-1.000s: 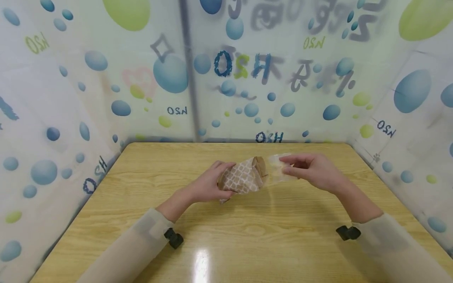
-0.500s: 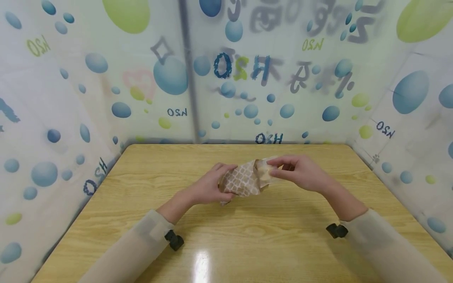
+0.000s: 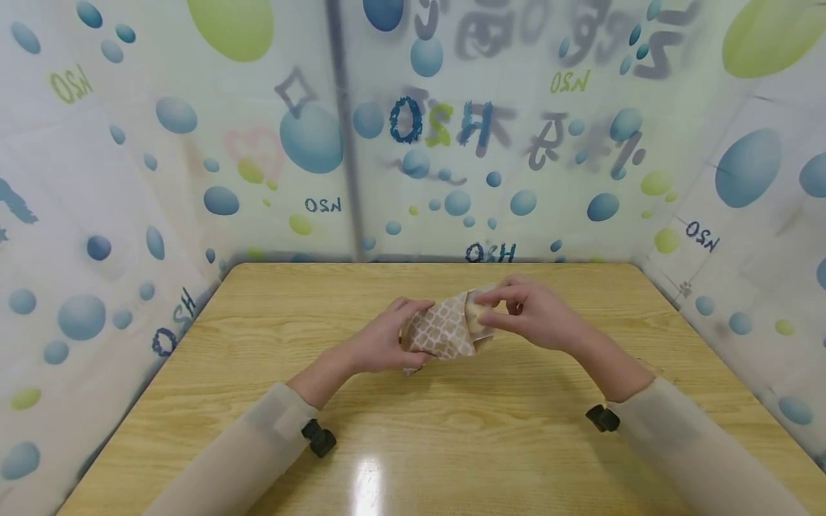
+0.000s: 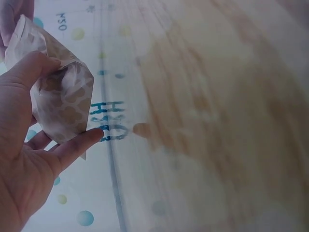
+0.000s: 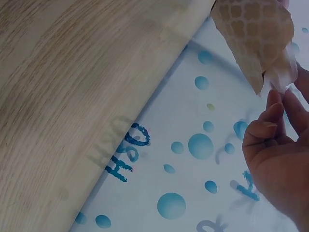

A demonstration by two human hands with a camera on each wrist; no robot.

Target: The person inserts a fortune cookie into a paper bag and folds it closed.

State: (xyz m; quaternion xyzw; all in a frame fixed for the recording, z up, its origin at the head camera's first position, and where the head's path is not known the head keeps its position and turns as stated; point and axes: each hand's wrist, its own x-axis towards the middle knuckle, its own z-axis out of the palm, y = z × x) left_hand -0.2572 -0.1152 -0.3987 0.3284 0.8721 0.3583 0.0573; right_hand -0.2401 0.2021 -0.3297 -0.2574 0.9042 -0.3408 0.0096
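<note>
My left hand grips a brown paper bag with a white lattice print, thumb on the near side and fingers on the far side. The bag lies tilted above the table, its mouth facing right. In the left wrist view the paper bag is creased under the thumb. My right hand pinches a clear plastic packet with something pale in it, partly inside the bag's mouth. The right wrist view has the see-through packet jutting from the bag at the fingertips. What the packet holds is unclear.
A wooden table spreads below both hands and shines near its front edge. Behind it and at both sides hang pale curtains printed with blue and green drops. Each sleeve has a small black device at the wrist.
My right hand has moved left, and the packet has gone from outside the bag's mouth to mostly inside it. The left hand and bag have stayed nearly in place.
</note>
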